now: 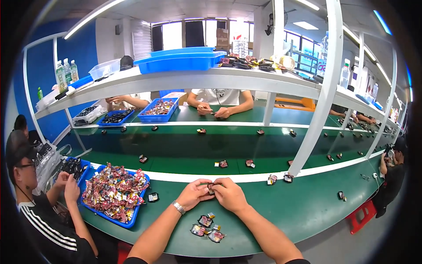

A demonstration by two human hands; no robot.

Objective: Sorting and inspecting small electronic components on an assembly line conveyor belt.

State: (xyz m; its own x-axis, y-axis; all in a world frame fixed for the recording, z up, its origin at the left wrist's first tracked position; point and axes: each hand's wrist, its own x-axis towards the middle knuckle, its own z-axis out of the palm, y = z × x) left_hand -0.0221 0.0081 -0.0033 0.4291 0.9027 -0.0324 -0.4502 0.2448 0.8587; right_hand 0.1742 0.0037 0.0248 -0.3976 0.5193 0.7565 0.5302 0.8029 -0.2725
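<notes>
My left hand point(194, 195), with a metal watch on its wrist, and my right hand point(230, 195) meet over the near green worktop. Between their fingertips they pinch a small electronic assembly point(211, 189), dark with a reddish board, mostly hidden by the fingers. Closer to me, between my forearms, lie several like assemblies point(205, 221) with black frames, red boards and silvery or yellow parts. To the left, a blue tray point(141, 203) is heaped with red circuit boards point(115, 189). A single black-framed piece point(153, 197) rests beside that tray.
Ahead runs a green conveyor belt point(189, 160) carrying spaced-out assemblies. A white shelf post point(310, 127) rises at right of centre, under a shelf with a blue bin point(176, 61). A co-worker point(48, 215) sits close at left; others work across the belt and at far right.
</notes>
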